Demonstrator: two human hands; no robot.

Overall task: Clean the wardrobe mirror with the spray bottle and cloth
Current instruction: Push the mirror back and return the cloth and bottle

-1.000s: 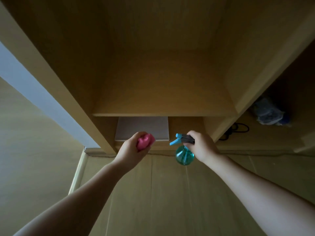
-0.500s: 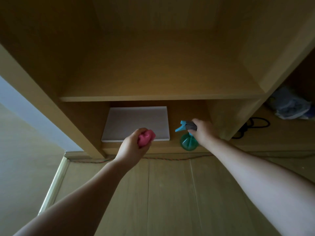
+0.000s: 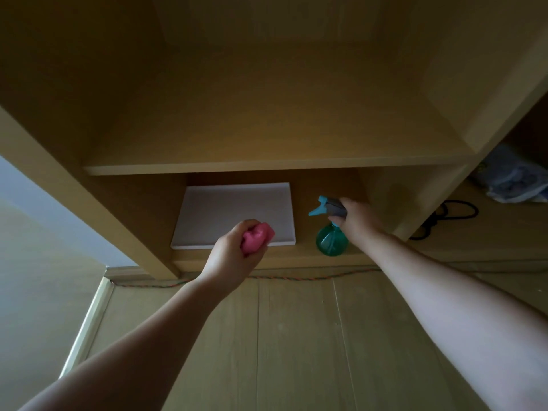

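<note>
My left hand (image 3: 231, 256) grips a crumpled pink cloth (image 3: 256, 237), held just in front of the wardrobe's bottom compartment. My right hand (image 3: 357, 219) holds the grey and blue trigger head of a teal spray bottle (image 3: 331, 240), whose round base sits at or just above the bottom shelf (image 3: 296, 258), to the right of a flat white board (image 3: 234, 215). The nozzle points left. No mirror is in view.
A wooden shelf (image 3: 267, 166) spans the wardrobe above the bottom compartment. To the right, a side compartment holds a black cable (image 3: 453, 212) and a crumpled plastic bag (image 3: 513, 179). A twisted cord (image 3: 296, 277) runs along the wardrobe's foot on the wooden floor.
The view has tilted down and drawn closer. My right hand has carried the spray bottle forward and down into the bottom compartment. My left hand keeps the cloth in front of the white board.
</note>
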